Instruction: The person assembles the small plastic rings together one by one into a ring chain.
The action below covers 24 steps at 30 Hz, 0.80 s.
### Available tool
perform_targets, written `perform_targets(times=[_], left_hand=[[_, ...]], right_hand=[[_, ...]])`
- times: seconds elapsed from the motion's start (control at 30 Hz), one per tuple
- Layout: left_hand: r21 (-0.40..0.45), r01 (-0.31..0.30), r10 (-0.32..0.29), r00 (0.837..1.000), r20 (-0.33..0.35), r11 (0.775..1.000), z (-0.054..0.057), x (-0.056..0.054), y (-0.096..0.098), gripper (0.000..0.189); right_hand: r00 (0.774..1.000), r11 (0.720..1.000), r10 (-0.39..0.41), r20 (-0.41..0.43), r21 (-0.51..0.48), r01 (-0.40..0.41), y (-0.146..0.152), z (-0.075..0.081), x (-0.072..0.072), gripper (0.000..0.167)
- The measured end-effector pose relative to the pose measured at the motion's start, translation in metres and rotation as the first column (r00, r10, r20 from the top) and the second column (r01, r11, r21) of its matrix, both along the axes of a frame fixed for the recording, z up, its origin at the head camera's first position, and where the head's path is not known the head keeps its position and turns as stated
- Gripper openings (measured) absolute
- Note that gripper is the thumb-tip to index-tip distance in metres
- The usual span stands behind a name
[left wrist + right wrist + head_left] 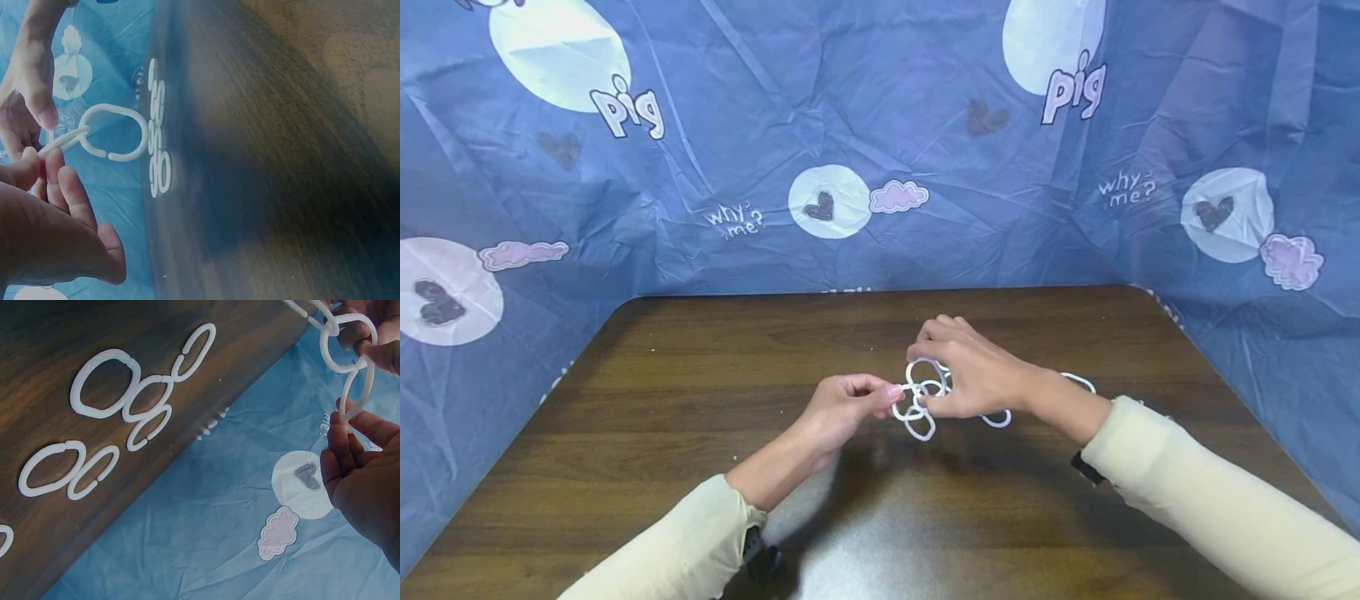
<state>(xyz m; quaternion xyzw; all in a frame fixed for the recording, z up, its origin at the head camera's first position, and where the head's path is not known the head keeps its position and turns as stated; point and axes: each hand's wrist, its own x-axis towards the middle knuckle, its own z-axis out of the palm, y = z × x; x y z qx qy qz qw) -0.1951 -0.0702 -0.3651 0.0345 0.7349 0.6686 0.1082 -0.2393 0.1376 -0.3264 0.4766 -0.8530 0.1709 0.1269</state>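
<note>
Several white split rings are linked into a short chain between the two hands, above the table. My left hand (pixel 838 415) pinches one ring between thumb and fingertips. Opposite it, my right hand (pixel 973 372) arches over the links and pinches another ring (pixel 369 387), which passes through a round ring (pixel 324 345) at the left fingers. From the left hand's side a ring (pixel 145 132) with a narrow gap hangs free in the left wrist view. Fingers partly hide where some links meet.
More white rings (pixel 76 394) lie loose on the brown wooden table (pixel 700 433), beyond and under the right forearm. A blue printed cloth (pixel 760 108) walls the back and sides. Dark bands circle both wrists.
</note>
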Motion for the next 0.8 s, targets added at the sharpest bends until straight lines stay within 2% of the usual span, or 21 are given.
perform_targets(times=[0.23, 0.33, 0.57, 0.67, 0.8], left_hand=[[0.009, 0.021, -0.021, 1.000, -0.011, 1.000, 0.003, 0.001, 0.001, 0.018], [0.008, 0.019, -0.019, 1.000, -0.009, 1.000, 0.003, 0.001, 0.001, 0.018], [0.028, 0.052, -0.051, 0.998, -0.027, 0.998, 0.002, 0.001, 0.000, 0.015], [0.030, 0.070, -0.069, 0.997, -0.037, 0.997, 0.002, 0.001, 0.000, 0.013], [0.025, 0.063, -0.062, 0.997, -0.037, 0.998, 0.001, 0.001, -0.001, 0.012]], right_hand=[[0.999, 0.999, 0.022, -0.042, 0.027, -0.021, -0.003, -0.004, 0.004, 0.040], [1.000, 1.000, 0.003, -0.025, 0.018, -0.002, -0.003, -0.003, 0.003, 0.041], [0.993, 0.994, -0.088, 0.081, -0.062, 0.093, 0.004, -0.002, 0.000, 0.042], [0.992, 0.989, -0.101, 0.073, -0.100, 0.108, 0.006, -0.003, -0.002, 0.042], [0.995, 0.982, -0.097, 0.023, -0.158, 0.100, 0.008, -0.003, -0.004, 0.042]])
